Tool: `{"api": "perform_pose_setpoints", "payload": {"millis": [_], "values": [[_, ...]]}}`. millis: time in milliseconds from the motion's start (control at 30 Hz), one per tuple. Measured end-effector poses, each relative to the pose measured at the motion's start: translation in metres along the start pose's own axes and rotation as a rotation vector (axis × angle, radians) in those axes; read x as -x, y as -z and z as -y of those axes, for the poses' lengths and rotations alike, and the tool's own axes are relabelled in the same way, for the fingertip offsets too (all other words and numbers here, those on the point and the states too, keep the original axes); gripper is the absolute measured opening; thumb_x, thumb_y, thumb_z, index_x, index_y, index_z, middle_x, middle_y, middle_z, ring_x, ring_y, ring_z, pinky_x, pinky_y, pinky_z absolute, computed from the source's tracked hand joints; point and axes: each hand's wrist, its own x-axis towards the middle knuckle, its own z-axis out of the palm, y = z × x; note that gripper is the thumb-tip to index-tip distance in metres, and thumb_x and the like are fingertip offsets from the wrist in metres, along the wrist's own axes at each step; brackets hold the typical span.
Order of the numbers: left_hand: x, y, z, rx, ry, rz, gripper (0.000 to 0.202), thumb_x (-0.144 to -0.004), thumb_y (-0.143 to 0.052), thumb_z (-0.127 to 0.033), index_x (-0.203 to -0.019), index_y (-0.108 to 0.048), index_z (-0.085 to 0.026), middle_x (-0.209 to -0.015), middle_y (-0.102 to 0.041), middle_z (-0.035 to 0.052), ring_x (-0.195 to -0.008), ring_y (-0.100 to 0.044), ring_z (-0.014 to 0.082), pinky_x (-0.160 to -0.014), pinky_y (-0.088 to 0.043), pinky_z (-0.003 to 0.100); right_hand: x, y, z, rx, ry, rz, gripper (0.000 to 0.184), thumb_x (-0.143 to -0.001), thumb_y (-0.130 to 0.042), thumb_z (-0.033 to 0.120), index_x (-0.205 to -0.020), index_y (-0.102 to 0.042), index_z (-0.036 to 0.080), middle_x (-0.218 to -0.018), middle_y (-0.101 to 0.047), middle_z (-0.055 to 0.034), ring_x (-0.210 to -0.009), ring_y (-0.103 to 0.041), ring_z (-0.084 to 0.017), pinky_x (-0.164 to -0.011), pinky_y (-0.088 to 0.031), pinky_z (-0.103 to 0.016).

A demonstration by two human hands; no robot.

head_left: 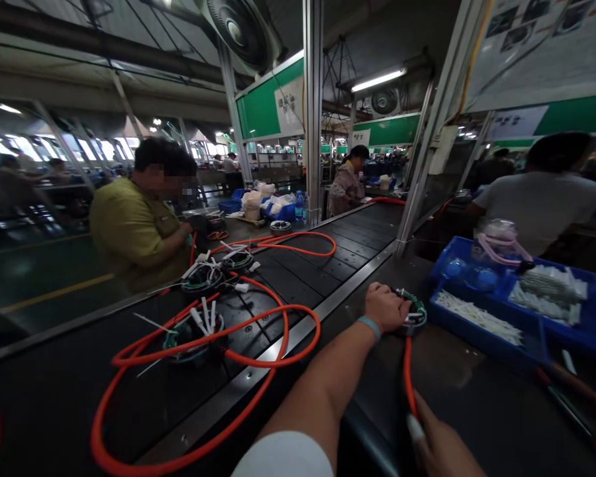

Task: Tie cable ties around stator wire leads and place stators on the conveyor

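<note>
My left hand [385, 308], with a light blue band at the wrist, is closed over the near side of a round wired part [416, 313]. That part has a green rim and white pieces on it; its kind is not clear, and my fingers cover some of it. From its underside an orange cable [407, 371] runs down toward me. Lower down, my right hand [444, 437] has its fingers closed around this cable. Something white, perhaps a wrap, covers one fingertip.
Similar wired parts [198, 328] with looped orange cables [288, 361] lie on the dark line [298, 271] at left. Blue bins [487, 324] of white pieces stand at right. A metal post [430, 132] rises ahead. A co-worker [139, 225] works across the line.
</note>
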Motion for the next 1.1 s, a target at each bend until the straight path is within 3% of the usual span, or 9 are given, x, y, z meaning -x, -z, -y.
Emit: {"api": "perform_pose_setpoints", "payload": {"millis": [167, 233, 333, 400, 500, 800, 900, 1000, 1100], "values": [[-0.015, 0.021, -0.007, -0.347, -0.059, 0.134, 0.027, -0.080, -0.054, -0.034, -0.097, -0.061, -0.015, -0.113, -0.054, 0.0152, -0.112, -0.042, 0.0295, -0.096, -0.026, 0.048, -0.060, 0.009, 0.019, 0.281, -0.058, 0.039, 0.041, -0.089, -0.026, 0.014, -0.125, -0.042, 0.002, -0.091, -0.067, -0.0198, -0.085, -0.066, -0.029, -0.071, -0.048, -0.036], [0.005, 0.043, -0.006, -0.453, -0.088, 0.219, 0.032, -0.076, -0.059, -0.039, -0.101, -0.061, -0.019, -0.114, -0.054, 0.0115, -0.111, -0.043, 0.0292, -0.098, -0.024, 0.049, -0.070, 0.010, 0.019, 0.285, -0.061, 0.038, 0.037, -0.090, -0.025, 0.016, -0.119, -0.045, 0.003, -0.089, -0.067, -0.0198, -0.086, -0.065, -0.030, -0.071, -0.047, -0.039], [0.059, 0.090, 0.003, -0.607, -0.087, 0.326, 0.036, -0.068, -0.066, -0.046, -0.097, -0.063, -0.025, -0.116, -0.054, 0.0088, -0.113, -0.041, 0.0325, -0.101, -0.012, 0.056, -0.073, 0.010, 0.016, 0.270, -0.052, 0.037, 0.033, -0.089, -0.025, 0.018, -0.110, -0.048, 0.005, -0.087, -0.067, -0.0199, -0.083, -0.066, -0.032, -0.069, -0.047, -0.041], [0.099, 0.125, 0.011, -0.716, -0.032, 0.342, 0.042, -0.062, -0.070, -0.046, -0.098, -0.064, -0.025, -0.118, -0.053, 0.0105, -0.118, -0.035, 0.0382, -0.100, -0.001, 0.062, -0.071, 0.009, 0.014, 0.260, -0.052, 0.039, 0.031, -0.089, -0.026, 0.020, -0.107, -0.049, 0.007, -0.087, -0.066, -0.0200, -0.083, -0.065, -0.032, -0.068, -0.047, -0.041], [0.144, 0.167, 0.022, -0.849, 0.084, 0.319, 0.047, -0.068, -0.064, -0.041, -0.113, -0.057, -0.029, -0.121, -0.052, 0.0108, -0.117, -0.035, 0.0395, -0.096, 0.001, 0.066, -0.067, 0.009, 0.012, 0.251, -0.061, 0.046, 0.032, -0.089, -0.026, 0.022, -0.108, -0.048, 0.008, -0.090, -0.066, -0.0205, -0.083, -0.065, -0.032, -0.069, -0.046, -0.041], [0.179, 0.226, 0.038, -0.994, 0.329, 0.269, 0.045, -0.079, -0.049, -0.044, -0.123, -0.050, -0.033, -0.119, -0.056, 0.0105, -0.118, -0.036, 0.0374, -0.096, -0.002, 0.066, -0.058, 0.011, 0.007, 0.233, -0.073, 0.054, 0.033, -0.090, -0.020, 0.024, -0.107, -0.046, 0.011, -0.095, -0.065, -0.0191, -0.088, -0.063, -0.032, -0.072, -0.043, -0.041], [0.200, 0.248, 0.040, -0.994, 0.417, 0.264, 0.050, -0.080, -0.048, -0.042, -0.129, -0.043, -0.035, -0.127, -0.050, 0.0098, -0.121, -0.035, 0.0366, -0.097, -0.012, 0.064, -0.058, 0.011, 0.004, 0.222, -0.070, 0.053, 0.031, -0.090, -0.020, 0.025, -0.105, -0.046, 0.012, -0.098, -0.064, -0.0189, -0.091, -0.063, -0.032, -0.073, -0.043, -0.040], [0.228, 0.275, 0.041, -0.959, 0.510, 0.293, 0.050, -0.083, -0.043, -0.039, -0.133, -0.037, -0.039, -0.133, -0.046, 0.0068, -0.120, -0.042, 0.0316, -0.094, -0.032, 0.052, -0.061, 0.010, 0.001, 0.215, -0.067, 0.063, 0.030, -0.090, -0.020, 0.026, -0.103, -0.045, 0.014, -0.096, -0.065, -0.0183, -0.089, -0.063, -0.032, -0.071, -0.043, -0.039], [0.260, 0.307, 0.037, -0.920, 0.604, 0.330, 0.052, -0.082, -0.042, -0.036, -0.133, -0.037, -0.038, -0.137, -0.042, 0.0042, -0.120, -0.045, 0.0281, -0.091, -0.039, 0.041, -0.061, 0.008, -0.002, 0.213, -0.075, 0.070, 0.030, -0.090, -0.022, 0.027, -0.102, -0.046, 0.015, -0.096, -0.065, -0.0182, -0.088, -0.064, -0.032, -0.070, -0.044, -0.039]]}}
